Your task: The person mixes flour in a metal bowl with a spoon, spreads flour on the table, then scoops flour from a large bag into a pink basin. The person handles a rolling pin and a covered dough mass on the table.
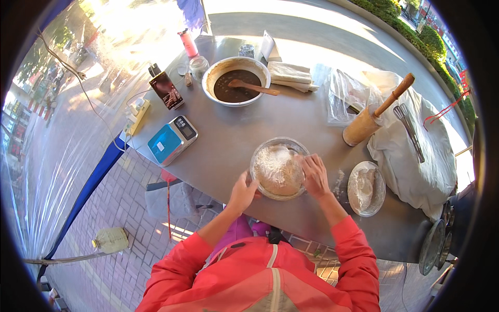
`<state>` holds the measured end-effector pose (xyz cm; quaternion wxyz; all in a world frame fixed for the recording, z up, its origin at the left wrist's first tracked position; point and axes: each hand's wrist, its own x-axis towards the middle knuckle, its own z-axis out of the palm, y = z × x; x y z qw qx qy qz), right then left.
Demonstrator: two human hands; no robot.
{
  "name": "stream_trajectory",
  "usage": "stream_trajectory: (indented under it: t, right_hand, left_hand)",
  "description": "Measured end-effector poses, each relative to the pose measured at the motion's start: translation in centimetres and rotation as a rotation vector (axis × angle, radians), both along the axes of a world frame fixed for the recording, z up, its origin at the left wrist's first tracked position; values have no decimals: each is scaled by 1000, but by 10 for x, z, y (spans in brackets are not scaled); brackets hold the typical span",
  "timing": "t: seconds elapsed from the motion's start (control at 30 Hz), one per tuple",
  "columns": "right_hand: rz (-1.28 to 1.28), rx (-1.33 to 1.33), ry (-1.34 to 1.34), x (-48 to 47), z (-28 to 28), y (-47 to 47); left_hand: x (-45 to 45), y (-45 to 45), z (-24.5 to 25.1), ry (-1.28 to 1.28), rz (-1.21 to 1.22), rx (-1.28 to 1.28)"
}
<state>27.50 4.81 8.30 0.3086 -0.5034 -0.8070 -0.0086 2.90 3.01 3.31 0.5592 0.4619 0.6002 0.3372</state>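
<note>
A round metal bowl (257, 188) of pale flour (277, 167) stands near the front edge of a metal table (234, 144). My left hand (243, 194) grips the bowl's rim at its lower left. At the right side of the rim is my right hand (314, 175), its fingers bent over the edge beside the flour; whether they hold anything is hidden. To the right lies an oval dish (380, 195) with more flour (363, 187) in it, and loose flour dusts the tabletop between the two.
Behind stands a white basin (206, 87) of dark liquid with a wooden spatula (253, 86). A digital scale (167, 140), phone (167, 90) and power strip (137, 117) are at left. At right are a large wooden roller (362, 125), a plastic bag (339, 97) and a whisk (409, 130) on a cloth-covered heap (432, 167).
</note>
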Motion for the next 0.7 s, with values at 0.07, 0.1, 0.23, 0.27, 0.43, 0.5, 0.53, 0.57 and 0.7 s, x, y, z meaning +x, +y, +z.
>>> stream_trajectory:
  t: [0.07, 0.1, 0.23, 0.27, 0.43, 0.5, 0.53, 0.57, 0.7]
  right_hand:
    - [-16, -71, 34, -3, -5, -7]
    - [-12, -39, 62, -5, -5, -11]
    - [63, -87, 94, -6, 12, -23]
    - [59, -73, 75, -3, 16, -22]
    - [-68, -38, 17, 12, 12, -14]
    - [-113, -33, -29, 12, 2, -17]
    - [-138, -83, -37, 10, -2, -22]
    - [-174, -118, -30, 4, -5, -28]
    - [-223, -151, 46, -14, 1, -43]
  left_hand:
    - [4, -12, 6, -304, -22, -280]
    - [7, -14, 9, -278, -29, -228]
    - [11, -12, 19, -266, -18, -141]
    - [11, -11, 21, -254, -13, -128]
    - [14, -16, 22, -284, -29, -206]
    - [18, -22, 20, -329, -25, -225]
    - [21, -24, 19, -358, -15, -229]
    - [23, -26, 18, -411, 2, -261]
    - [24, -23, 17, -379, 33, -217]
